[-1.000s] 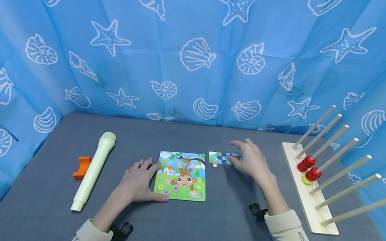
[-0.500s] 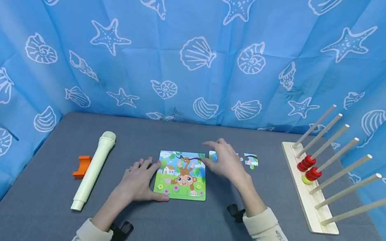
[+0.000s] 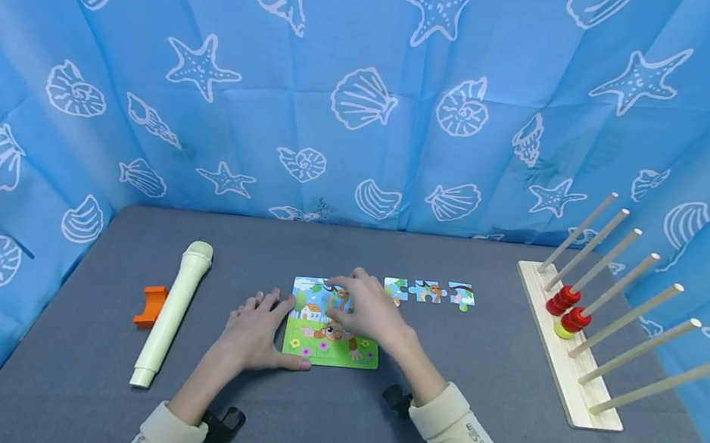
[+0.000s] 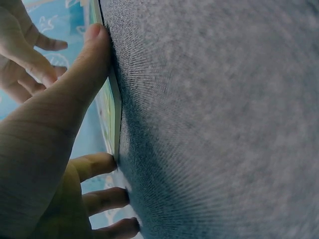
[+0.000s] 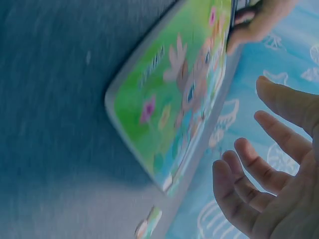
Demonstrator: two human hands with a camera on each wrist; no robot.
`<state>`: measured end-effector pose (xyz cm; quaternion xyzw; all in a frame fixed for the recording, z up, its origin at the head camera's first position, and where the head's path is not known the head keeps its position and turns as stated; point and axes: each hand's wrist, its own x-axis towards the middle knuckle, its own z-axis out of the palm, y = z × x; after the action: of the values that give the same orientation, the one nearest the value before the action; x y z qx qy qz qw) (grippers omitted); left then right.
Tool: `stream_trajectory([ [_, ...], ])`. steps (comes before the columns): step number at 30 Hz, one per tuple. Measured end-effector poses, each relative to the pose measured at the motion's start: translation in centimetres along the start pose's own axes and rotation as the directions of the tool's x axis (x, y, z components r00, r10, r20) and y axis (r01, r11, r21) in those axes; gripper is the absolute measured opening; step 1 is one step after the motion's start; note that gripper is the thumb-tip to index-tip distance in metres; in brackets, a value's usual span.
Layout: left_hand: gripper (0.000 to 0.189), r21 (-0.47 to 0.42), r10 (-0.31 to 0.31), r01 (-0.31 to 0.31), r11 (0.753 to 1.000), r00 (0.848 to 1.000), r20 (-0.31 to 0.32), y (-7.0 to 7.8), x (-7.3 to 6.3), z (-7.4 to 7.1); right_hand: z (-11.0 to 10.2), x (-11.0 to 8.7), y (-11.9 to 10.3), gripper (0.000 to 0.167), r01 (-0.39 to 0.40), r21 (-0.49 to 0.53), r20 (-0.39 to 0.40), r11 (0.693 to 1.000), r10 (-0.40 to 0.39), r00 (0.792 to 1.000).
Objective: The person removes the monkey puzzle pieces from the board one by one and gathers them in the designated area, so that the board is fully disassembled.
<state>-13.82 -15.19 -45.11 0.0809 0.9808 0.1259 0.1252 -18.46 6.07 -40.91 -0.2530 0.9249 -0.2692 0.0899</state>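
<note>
So, from my seat far away from the rig: leftmost on the grey table (image 3: 309, 437) there's an orange block (image 3: 153, 305), and just beside it a pale green toy microphone (image 3: 171, 317) lying at a slant. Next comes the left hand (image 3: 252, 332), spread out, thumb along the near edge of the monkey puzzle (image 3: 304, 332) and fingers down by its left side. The puzzle lies flat near the middle of the table. The right hand (image 3: 372, 312) hangs over its right half, thumb and fingers loosely bent and apart, nothing between them that I can make out. Past that, I've got three loose puzzle pieces (image 3: 429, 291) in a row behind and to the right. Far right is a wooden rack (image 3: 561, 352) with seven slanting-looking pegs, two of them carrying rings (image 3: 575, 319), red plus a yellow at the bottom of one stack.
</note>
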Motion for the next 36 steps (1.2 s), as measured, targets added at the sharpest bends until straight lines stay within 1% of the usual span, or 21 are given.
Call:
stream_trajectory([
  [7,0.113,-0.002,-0.002,0.002,1.0,1.0,0.008,0.0,0.0,0.0,1.6,0.5,-0.9,0.046,0.019,0.02,0.062,1.0,-0.02,0.998],
  [13,0.113,-0.006,0.002,-0.002,1.0,1.0,0.006,-0.1,-0.1,0.0,2.6,0.9,-1.4,0.05,-0.008,0.029,0.133,1.0,0.005,0.991],
  [16,0.113,-0.004,0.003,-0.003,1.0,1.0,0.008,-0.1,-0.1,0.0,3.0,1.0,-1.4,0.049,-0.019,-0.002,0.134,1.0,0.02,0.991],
  [20,0.113,-0.003,0.003,-0.003,1.0,1.0,0.01,0.0,0.0,0.0,3.3,1.1,-1.3,0.044,-0.029,-0.024,0.121,0.999,0.032,0.992],
  [27,0.113,-0.011,0.004,-0.004,1.0,1.0,0.007,0.0,-0.1,-0.1,3.8,1.1,-1.3,0.039,-0.045,-0.065,0.122,0.997,0.053,0.991],
  [32,0.112,-0.014,0.004,-0.004,1.0,1.0,0.009,0.0,-0.1,-0.1,3.9,1.2,-1.4,0.044,-0.042,-0.104,0.132,0.994,0.056,0.99],
  [36,0.112,-0.019,0.004,-0.004,1.0,1.0,0.009,0.0,0.0,-0.1,4.0,1.3,-1.5,0.044,-0.045,-0.1,0.143,0.994,0.059,0.988],
])
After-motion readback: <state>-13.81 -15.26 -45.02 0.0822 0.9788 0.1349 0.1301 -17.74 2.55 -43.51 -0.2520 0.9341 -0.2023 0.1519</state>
